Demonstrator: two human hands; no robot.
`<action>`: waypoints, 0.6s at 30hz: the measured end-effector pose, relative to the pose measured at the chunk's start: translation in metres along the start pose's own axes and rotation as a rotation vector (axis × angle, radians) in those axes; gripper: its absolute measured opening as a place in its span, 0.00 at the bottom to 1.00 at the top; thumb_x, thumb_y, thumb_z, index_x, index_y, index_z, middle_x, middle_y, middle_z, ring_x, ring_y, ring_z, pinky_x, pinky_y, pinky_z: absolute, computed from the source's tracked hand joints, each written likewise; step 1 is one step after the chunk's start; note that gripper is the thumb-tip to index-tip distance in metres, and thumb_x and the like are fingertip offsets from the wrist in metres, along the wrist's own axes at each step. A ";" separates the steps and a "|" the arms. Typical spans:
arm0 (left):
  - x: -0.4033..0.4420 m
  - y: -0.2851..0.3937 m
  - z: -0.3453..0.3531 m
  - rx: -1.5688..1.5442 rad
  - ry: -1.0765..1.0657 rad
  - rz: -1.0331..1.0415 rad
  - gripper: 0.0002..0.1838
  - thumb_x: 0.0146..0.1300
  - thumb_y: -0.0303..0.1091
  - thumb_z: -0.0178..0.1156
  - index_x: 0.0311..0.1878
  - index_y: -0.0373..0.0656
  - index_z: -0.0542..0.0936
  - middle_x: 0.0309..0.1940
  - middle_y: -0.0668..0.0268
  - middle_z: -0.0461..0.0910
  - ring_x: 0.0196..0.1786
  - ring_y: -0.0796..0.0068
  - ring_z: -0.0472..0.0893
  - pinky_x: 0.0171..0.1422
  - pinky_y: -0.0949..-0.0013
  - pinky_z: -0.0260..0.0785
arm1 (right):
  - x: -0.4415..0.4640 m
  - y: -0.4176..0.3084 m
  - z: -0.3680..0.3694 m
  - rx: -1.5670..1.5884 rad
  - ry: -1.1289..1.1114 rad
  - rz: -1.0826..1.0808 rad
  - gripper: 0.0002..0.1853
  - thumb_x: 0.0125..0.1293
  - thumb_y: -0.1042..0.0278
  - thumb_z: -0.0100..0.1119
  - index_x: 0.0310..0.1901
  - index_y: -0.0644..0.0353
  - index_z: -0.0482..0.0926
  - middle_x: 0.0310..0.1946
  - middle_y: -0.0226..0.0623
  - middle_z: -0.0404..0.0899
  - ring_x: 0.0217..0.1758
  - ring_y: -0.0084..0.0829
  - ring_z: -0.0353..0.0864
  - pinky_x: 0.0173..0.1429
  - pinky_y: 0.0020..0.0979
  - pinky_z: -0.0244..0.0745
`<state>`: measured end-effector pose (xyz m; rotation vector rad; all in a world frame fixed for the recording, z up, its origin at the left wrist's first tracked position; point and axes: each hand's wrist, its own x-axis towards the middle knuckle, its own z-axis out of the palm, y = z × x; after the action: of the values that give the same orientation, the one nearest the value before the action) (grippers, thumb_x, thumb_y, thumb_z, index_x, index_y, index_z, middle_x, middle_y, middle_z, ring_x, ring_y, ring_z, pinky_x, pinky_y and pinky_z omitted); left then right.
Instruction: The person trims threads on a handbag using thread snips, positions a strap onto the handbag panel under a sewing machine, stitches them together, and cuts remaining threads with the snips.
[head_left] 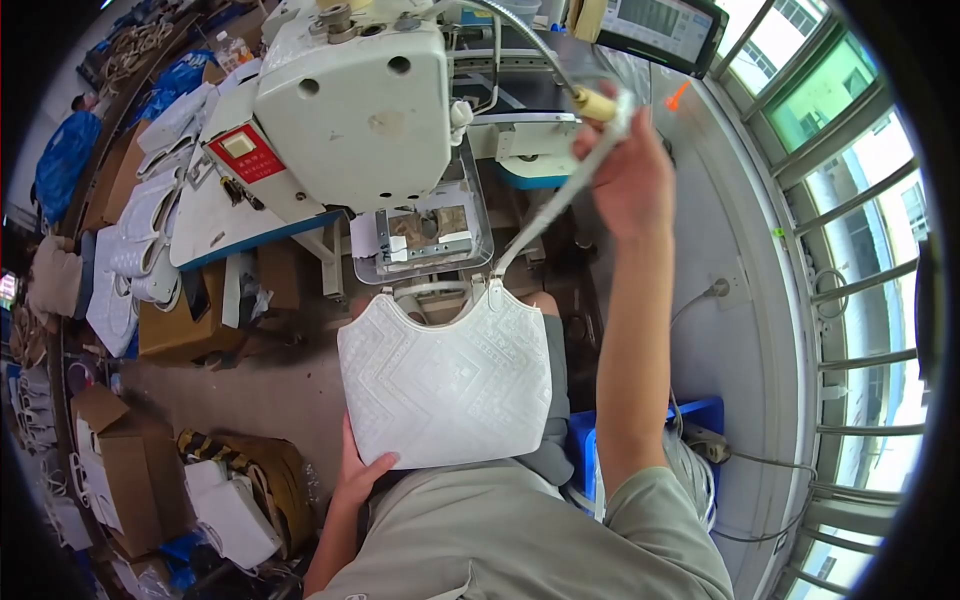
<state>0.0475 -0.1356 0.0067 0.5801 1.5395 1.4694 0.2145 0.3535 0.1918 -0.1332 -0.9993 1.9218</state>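
A white handbag with an embossed geometric pattern rests upright on my lap, its curved opening toward the machine. My left hand grips the bag's lower left corner, the thumb on the front and the other fingers mostly hidden behind it. Raised at the upper right, my right hand is closed around a white strap, which stretches taut up from the bag's right side. The hand is slightly blurred. Close by its fingers is the yellowish tip of a flexible metal hose.
A large white sewing machine stands ahead, with a clear tray beneath its head. White bag pieces are stacked on the left. Cardboard boxes stand at lower left. A monitor and barred windows are at right, above a blue crate.
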 end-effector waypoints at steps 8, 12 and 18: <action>0.012 0.043 -0.020 0.628 -0.010 -0.252 0.64 0.50 0.41 0.85 0.86 0.43 0.53 0.80 0.47 0.61 0.82 0.51 0.62 0.83 0.55 0.58 | -0.127 -0.067 0.032 -0.675 -0.034 0.474 0.25 0.82 0.61 0.53 0.71 0.68 0.72 0.30 0.33 0.81 0.29 0.28 0.83 0.32 0.28 0.78; 0.033 0.127 0.011 0.981 0.082 0.169 0.63 0.50 0.47 0.84 0.86 0.49 0.56 0.80 0.48 0.62 0.83 0.46 0.61 0.84 0.46 0.56 | -0.152 -0.038 0.057 -0.926 -0.950 0.450 0.18 0.79 0.61 0.59 0.61 0.63 0.83 0.34 0.39 0.86 0.34 0.38 0.87 0.38 0.37 0.79; 0.064 0.192 0.095 0.734 -0.797 0.883 0.31 0.61 0.43 0.77 0.66 0.46 0.80 0.64 0.59 0.81 0.71 0.60 0.78 0.81 0.43 0.60 | -0.139 -0.034 0.115 -0.997 -1.263 0.426 0.13 0.70 0.58 0.73 0.45 0.60 0.89 0.30 0.36 0.86 0.30 0.41 0.82 0.42 0.40 0.73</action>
<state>0.0501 0.0027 0.1826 2.1838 1.1338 0.9298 0.2624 0.1863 0.2502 0.3958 -2.9036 1.5496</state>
